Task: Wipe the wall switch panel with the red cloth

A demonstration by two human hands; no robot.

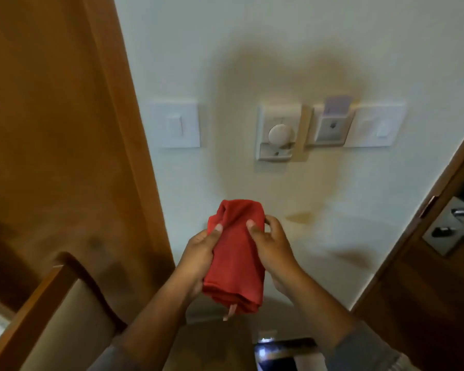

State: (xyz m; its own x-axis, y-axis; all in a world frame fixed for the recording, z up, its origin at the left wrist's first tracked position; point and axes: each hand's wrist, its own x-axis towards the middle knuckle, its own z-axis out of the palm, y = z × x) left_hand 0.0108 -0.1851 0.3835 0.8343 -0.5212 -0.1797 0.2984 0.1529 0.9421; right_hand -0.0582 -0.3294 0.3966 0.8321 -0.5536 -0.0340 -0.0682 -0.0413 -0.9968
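A folded red cloth [235,259] hangs between both hands in front of the white wall, well below the switches. My left hand [200,253] grips its left edge and my right hand [272,246] grips its right edge, thumbs on the front. Higher on the wall sit a white switch panel [176,125] at the left, a dial control panel [277,132] in the middle, a key card holder [331,124] with a card in it, and another white switch panel [377,125] at the right. The cloth touches none of them.
A brown wooden panel [59,124] runs down the left side of the wall. A wooden door with a metal handle [456,224] stands at the right. A wood-framed chair back [56,311] is at the lower left. My shadow falls on the wall around the dial.
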